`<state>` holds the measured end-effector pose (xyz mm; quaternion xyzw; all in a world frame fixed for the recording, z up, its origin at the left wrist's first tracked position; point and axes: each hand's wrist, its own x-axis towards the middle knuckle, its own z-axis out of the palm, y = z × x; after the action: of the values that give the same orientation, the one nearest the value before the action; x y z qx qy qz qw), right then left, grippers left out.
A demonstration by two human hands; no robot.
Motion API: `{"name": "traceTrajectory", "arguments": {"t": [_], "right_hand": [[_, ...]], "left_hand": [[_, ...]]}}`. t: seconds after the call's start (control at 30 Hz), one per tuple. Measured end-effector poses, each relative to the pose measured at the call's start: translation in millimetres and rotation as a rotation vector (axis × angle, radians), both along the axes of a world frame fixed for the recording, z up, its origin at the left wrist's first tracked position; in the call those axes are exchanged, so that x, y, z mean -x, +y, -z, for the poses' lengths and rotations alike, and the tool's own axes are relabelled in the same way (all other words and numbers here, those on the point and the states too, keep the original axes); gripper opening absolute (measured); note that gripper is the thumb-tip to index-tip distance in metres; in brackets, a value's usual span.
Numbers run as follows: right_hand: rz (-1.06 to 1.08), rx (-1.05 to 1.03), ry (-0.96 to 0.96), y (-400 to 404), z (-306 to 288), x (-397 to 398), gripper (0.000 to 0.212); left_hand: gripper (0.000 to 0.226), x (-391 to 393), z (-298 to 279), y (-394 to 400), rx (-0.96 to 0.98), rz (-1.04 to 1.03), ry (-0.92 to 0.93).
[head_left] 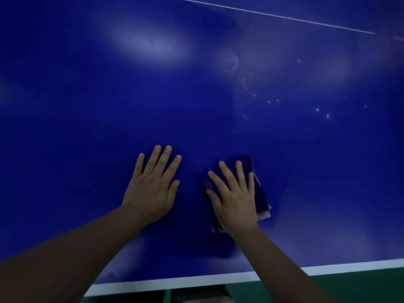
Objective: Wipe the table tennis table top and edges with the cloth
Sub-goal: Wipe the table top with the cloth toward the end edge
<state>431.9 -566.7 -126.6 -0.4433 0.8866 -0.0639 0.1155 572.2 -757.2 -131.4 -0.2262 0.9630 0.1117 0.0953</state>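
Note:
The blue table tennis table top [87, 110] fills almost the whole view, with its white near edge line [196, 282] at the bottom. A dark blue folded cloth [259, 184] with pale stripes lies flat on the table. My right hand [235, 200] presses down on it with fingers spread, covering most of it. My left hand [154, 186] rests flat on the bare table just to the left, fingers apart, holding nothing.
White specks of dust [273, 99] are scattered on the table to the upper right. A thin white line [273, 15] crosses the far top of the table. Green floor [328, 289] shows below the near edge.

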Motion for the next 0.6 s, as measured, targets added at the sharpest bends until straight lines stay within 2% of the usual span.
{"name": "traceTrajectory", "arguments": {"t": [0.07,0.17,0.27,0.37,0.5,0.6], "right_hand": [[0.067,0.041,-0.030,18.9,1.8,11.6,0.050],[0.335,0.113,-0.066,15.8,-0.6,42.7,0.051],[0.638,0.140,-0.104,-15.6,-9.8,83.4,0.046],[0.790,0.145,-0.117,-57.1,-14.4,124.8,0.050],[0.739,0.125,-0.111,-119.6,-11.2,162.4,0.053],[0.444,0.089,-0.092,-151.9,-6.6,157.4,0.050]], "left_hand": [[0.061,8.6,-0.7,-7.8,-0.016,0.007,0.008],[0.061,21.3,-2.0,-17.3,-0.031,0.006,0.014],[0.062,35.3,-2.7,-24.9,-0.036,0.010,0.012],[0.064,49.2,-2.1,-31.3,-0.040,0.008,0.004],[0.063,61.1,-3.3,-37.1,-0.044,0.000,0.009],[0.064,74.7,-4.4,-40.9,-0.034,-0.018,-0.002]]}}
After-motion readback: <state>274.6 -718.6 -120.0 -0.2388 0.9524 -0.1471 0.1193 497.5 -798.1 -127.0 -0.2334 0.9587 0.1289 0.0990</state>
